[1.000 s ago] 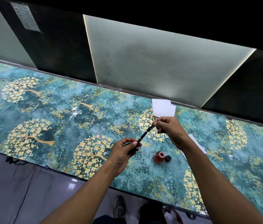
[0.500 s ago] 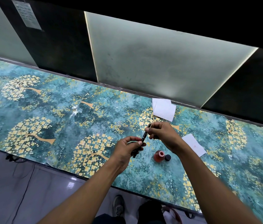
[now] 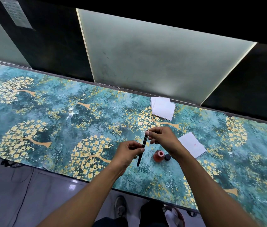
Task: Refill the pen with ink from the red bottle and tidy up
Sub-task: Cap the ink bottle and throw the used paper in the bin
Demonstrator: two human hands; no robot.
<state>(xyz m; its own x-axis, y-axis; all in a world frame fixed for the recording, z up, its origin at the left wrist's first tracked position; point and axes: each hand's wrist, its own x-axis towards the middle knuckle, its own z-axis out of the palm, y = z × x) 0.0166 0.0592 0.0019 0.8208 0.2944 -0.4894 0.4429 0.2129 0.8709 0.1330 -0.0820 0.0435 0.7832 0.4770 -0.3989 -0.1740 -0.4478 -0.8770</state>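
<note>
Held a black pen (image 3: 141, 149) nearly upright above the table (image 3: 63, 128), left hand (image 3: 127, 153) pinched round its middle, right hand (image 3: 160, 136) gripping its top end. Stood just right of the pen's lower tip: the open red bottle (image 3: 158, 156), its dark cap (image 3: 167, 157) touching beside it. Lay beyond the right wrist: a white paper (image 3: 193, 145) with a faint red mark. Rested farther back near the wall: folded white tissues (image 3: 163, 107).

One head-worn camera looks forward and steeply down from above the table (image 3: 31, 112), close over it.
</note>
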